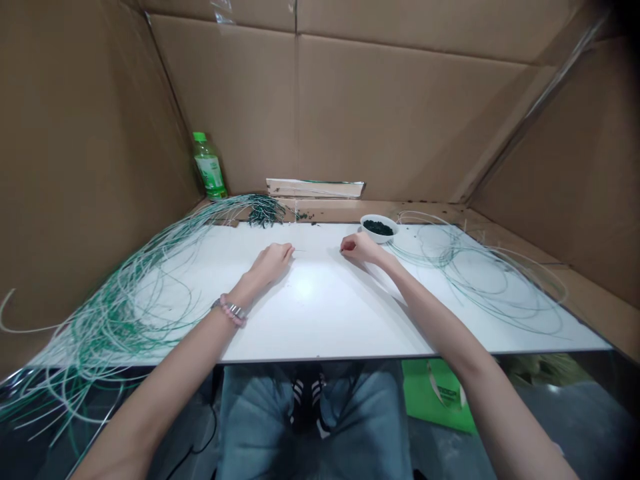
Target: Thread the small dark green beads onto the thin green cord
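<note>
Both forearms stretch out over the white table (pixel 320 320). The left hand (pixel 270 261) and right hand (pixel 359 248) rest on it, each grip pinched shut, seemingly on a thin strand (pixel 300 251) too fine to tell. Green-and-white strands (pixel 125 300) fan leftward; a white bowl (pixel 379 228) sits just beyond the right hand.

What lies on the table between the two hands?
In the head view, bare white table lies between the left hand and right hand; perhaps a thin strand spans the gap, too faint to confirm.
</note>
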`<state>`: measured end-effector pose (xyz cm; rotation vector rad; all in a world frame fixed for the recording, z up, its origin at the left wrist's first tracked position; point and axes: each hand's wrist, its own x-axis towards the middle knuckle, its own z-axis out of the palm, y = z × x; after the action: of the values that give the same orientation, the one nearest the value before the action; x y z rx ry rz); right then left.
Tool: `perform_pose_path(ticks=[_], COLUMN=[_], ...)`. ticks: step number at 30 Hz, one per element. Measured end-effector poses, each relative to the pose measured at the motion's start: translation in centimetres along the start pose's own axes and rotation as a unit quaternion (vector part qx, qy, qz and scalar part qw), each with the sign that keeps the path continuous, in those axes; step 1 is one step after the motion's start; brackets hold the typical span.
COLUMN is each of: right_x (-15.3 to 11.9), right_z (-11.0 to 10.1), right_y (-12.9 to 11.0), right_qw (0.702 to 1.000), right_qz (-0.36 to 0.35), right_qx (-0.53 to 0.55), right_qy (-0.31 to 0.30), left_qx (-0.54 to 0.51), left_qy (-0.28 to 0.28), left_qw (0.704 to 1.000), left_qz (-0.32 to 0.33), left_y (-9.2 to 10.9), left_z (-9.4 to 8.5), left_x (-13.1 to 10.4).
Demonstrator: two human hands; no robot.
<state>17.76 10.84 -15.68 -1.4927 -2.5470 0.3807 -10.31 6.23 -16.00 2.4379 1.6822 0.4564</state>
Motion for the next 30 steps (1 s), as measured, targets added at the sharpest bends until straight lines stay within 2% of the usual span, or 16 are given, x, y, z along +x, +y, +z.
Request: perform_pose_path(ticks=[10,22,30], right_x=[-0.3,-0.2,-0.4], right_z=[-0.7,-0.2,-0.5], right_y=[1.4,1.6,1.7], right_qw=[0.999,1.000,0.999], right_qz=[0.006,0.012,0.022], right_qx=[0.017,0.024,0.019], right_qy=[0.038,0.005,0.019], left_qx=[0.001,0.005,0.007], left_qy=[0.004,0.002,0.003], left_qw=[1.000,1.000,1.000], left_qz=[0.009,0.008,0.011], left_y=[-0.1,-0.1,-0.2], left_z=[0.1,0.0,0.3], left_x=[0.0,0.0,0.0])
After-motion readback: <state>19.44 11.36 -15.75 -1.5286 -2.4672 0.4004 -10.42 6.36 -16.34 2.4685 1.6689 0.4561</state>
